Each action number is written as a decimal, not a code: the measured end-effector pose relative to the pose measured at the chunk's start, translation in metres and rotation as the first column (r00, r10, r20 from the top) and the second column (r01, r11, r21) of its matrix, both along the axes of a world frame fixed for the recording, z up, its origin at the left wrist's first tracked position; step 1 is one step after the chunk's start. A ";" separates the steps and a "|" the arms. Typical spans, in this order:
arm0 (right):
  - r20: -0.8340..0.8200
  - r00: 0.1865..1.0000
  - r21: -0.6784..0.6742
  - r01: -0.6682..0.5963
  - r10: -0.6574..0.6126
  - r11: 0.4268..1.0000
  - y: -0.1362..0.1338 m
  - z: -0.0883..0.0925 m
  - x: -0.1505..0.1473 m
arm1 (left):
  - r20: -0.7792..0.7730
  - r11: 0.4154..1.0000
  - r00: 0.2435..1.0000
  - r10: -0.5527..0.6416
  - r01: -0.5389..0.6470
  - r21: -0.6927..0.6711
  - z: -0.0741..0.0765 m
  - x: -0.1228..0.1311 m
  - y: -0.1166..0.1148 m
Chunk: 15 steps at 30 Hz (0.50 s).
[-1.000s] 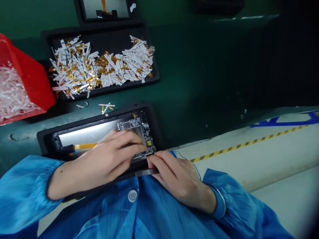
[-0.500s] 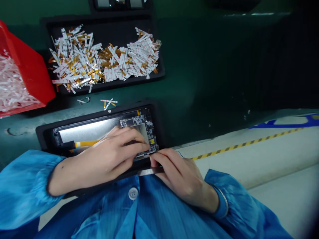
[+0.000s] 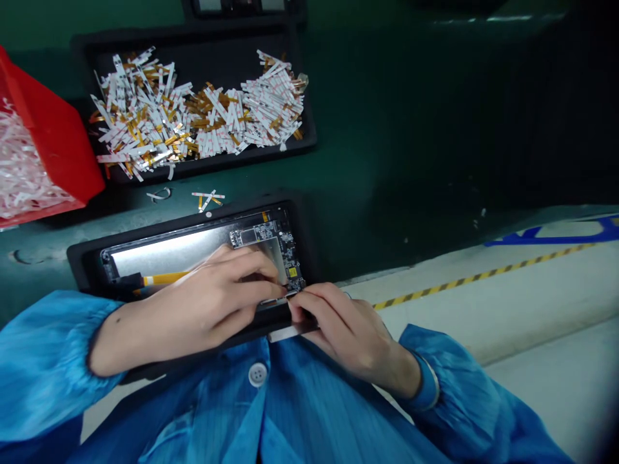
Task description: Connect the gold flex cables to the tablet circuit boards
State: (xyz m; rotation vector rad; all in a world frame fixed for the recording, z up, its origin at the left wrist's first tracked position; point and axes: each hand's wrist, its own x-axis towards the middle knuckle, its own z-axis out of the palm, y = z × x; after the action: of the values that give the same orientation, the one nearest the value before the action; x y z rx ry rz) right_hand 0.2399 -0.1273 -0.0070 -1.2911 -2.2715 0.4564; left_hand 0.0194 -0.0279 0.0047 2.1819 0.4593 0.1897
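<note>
An opened tablet point(image 3: 159, 253) lies in a black tray point(image 3: 80, 267), its silvery back panel and green-black circuit board point(image 3: 290, 248) exposed. My left hand point(image 3: 217, 293) reaches over the tablet with fingers bent, its fingertips together at the board's lower edge. Whatever is between them is hidden. From the right, my right hand point(image 3: 338, 325) meets them at the board's lower corner, thumb and forefinger pinched. A flat silvery strip point(image 3: 284, 333) sticks out from under its curled fingers. A yellow-orange ribbon cable point(image 3: 164, 279) runs beneath my left wrist.
Behind the tablet, a black tray point(image 3: 193, 32) holds a heap of white and amber flex strips point(image 3: 145, 116). A red bin point(image 3: 62, 135) with pale scraps stands at left. Loose strips point(image 3: 209, 198) lie on the green table point(image 3: 367, 161), whose edge slopes at right.
Both hands stay at the board's lower corner, with small finger shifts. The silvery strip under my right hand shows slightly more clearly. The whole view has shifted a little.
</note>
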 end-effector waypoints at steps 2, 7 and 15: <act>-0.004 1.000 0.019 0.000 0.000 1.000 0.000 -0.001 0.000 | 0.001 1.000 1.000 0.001 -0.001 -0.002 0.000 0.000 0.000; 0.016 1.000 0.028 -0.001 0.001 1.000 0.001 0.000 -0.001 | -0.003 1.000 1.000 -0.013 0.012 -0.014 0.000 -0.002 0.000; 0.007 1.000 0.018 0.000 0.000 1.000 -0.002 -0.006 0.000 | 0.008 0.998 0.999 -0.049 0.049 0.033 -0.003 -0.001 0.000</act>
State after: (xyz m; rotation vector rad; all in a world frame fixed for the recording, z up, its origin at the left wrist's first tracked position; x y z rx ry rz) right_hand 0.2397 -0.1288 -0.0127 -1.2856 -2.2760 0.4312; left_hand 0.0182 -0.0275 0.0020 2.2214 0.3994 0.1815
